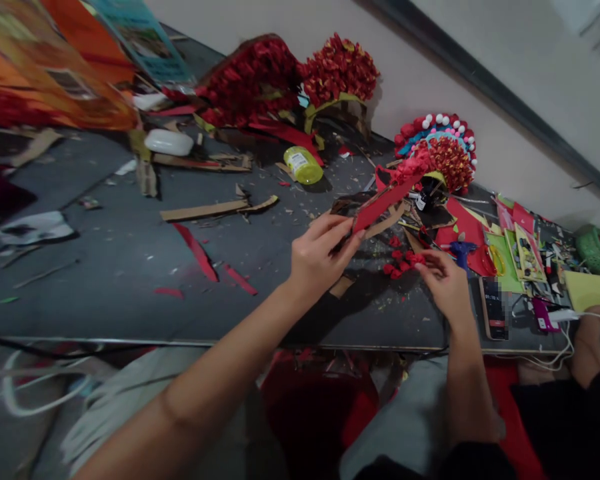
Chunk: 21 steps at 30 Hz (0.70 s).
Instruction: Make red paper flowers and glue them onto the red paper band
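Note:
My left hand point(323, 257) is closed on the near end of a red strip point(387, 203), which slants up to the right above the table. Red ruffled pieces point(413, 167) cover the strip's far end. To the right, my right hand point(443, 277) has its fingertips pinched at a small pile of red flower pieces point(403, 265) on the table. Whether a piece is between those fingertips is too small to tell. Behind the strip stands a round decoration point(450, 160) with white balls and red-yellow petals.
On the dark table point(105, 267) lie cardboard strips point(205, 211), a yellow jar point(303, 165), a blue glue gun point(463, 252) and a phone point(493, 310). Red petal-covered pieces point(340, 70) stand along the wall. Another person's arm point(587, 347) rests at the right edge.

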Motion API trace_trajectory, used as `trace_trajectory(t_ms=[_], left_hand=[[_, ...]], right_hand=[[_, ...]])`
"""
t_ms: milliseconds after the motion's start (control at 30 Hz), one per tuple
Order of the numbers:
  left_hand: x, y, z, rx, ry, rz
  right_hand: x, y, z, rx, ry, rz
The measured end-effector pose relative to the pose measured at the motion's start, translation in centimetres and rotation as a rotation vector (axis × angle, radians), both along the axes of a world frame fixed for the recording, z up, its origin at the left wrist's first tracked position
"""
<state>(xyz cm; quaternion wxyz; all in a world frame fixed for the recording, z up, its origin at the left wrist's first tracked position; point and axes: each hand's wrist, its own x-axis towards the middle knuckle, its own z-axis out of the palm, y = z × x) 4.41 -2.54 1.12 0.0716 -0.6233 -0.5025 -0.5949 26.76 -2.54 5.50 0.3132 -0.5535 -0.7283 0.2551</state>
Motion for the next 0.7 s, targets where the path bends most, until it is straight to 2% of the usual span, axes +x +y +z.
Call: trace_trajectory(t_ms=[67, 133, 233, 333, 500, 700], left_hand=[[0.1, 0.1, -0.1, 0.036, 0.001, -0.024], [0.3, 0.1, -0.3, 0.074, -0.001, -0.050], [0.5, 0.0, -0.5, 0.115, -0.001, -0.084], [0.6, 0.0, -0.5, 0.128, 0.009, -0.083], [0.8, 0.0, -0.2, 0.164, 0.029, -0.051], [1.1, 0.0, -0.4, 0.164, 0.046, -0.044]], right_hand=[[-0.7, -0.3, 1.8, 0.132, 0.153, -0.016], [-1.8, -0.3, 3.7, 0.309, 0.177, 0.026], [-3.6, 0.2, 6.4, 0.571, 0.032, 0.106], [-4.8, 1.0, 8.1, 0.737, -0.160, 0.149], [-6.0, 1.9, 9.3, 0.848, -0.389, 0.201], [-6.4, 2.6, 8.9, 0.908, -0.482, 0.223]])
